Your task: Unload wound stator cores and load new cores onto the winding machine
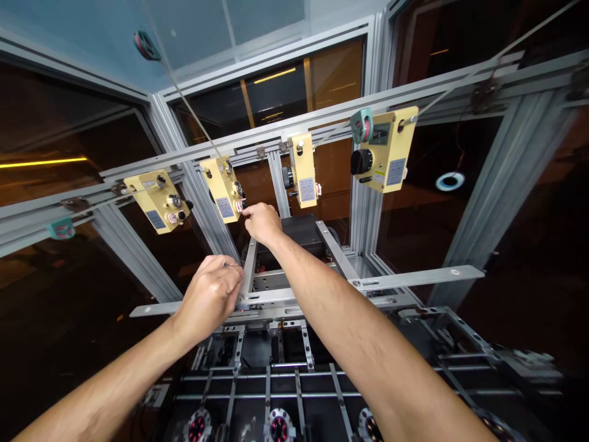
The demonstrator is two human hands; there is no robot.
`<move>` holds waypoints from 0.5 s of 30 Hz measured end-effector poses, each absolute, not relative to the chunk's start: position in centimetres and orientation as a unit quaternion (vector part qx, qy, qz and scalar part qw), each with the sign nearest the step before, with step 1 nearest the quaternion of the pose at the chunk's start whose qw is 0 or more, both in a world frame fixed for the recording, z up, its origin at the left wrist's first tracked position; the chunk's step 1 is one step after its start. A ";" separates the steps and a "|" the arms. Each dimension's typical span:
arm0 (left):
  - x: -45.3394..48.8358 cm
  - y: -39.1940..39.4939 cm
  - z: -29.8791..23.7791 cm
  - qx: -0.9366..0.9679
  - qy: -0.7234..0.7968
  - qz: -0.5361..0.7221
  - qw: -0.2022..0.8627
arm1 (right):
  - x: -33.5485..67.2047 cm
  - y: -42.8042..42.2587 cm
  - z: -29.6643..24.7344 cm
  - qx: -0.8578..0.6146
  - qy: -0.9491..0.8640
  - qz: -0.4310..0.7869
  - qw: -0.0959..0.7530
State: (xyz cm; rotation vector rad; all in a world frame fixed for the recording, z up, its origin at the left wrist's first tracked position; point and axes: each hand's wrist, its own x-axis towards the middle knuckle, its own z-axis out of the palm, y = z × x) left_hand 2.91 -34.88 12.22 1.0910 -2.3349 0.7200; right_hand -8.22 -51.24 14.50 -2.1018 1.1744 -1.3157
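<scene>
My right hand [263, 223] reaches up to a yellow wire tensioner box [224, 189] hung from the rail. Its index finger and thumb are closed right by the small pink-and-white ring guide [240, 207] at the box's lower right. Whether a thin wire is between those fingertips I cannot make out. Lower and to the left, my left hand [211, 291] is closed in a pinch just above the flat metal crossbar [276, 296]. A tiny shiny bit shows at its fingertips, too small to name.
More yellow boxes hang alongside: one at left [156, 201], one at centre [304, 172], a larger one [389, 150] at right. Cords run over green pulleys [361, 126]. The crossbar's right end [464, 273] sticks out. Below lies a rod frame with round lit heads [280, 425].
</scene>
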 end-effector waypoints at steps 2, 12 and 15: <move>2.8 -34.5 12.2 0.388 -0.853 0.256 0.236 | -8.2 -51.2 14.3 -0.753 0.410 -0.470 0.210; 2.4 -30.4 15.6 0.372 -0.825 0.301 0.300 | -7.4 -50.1 14.4 -0.603 0.316 -0.524 0.512; 2.5 -29.2 17.9 0.372 -0.791 0.363 0.323 | -7.3 -48.6 15.0 -0.538 0.288 -0.524 0.594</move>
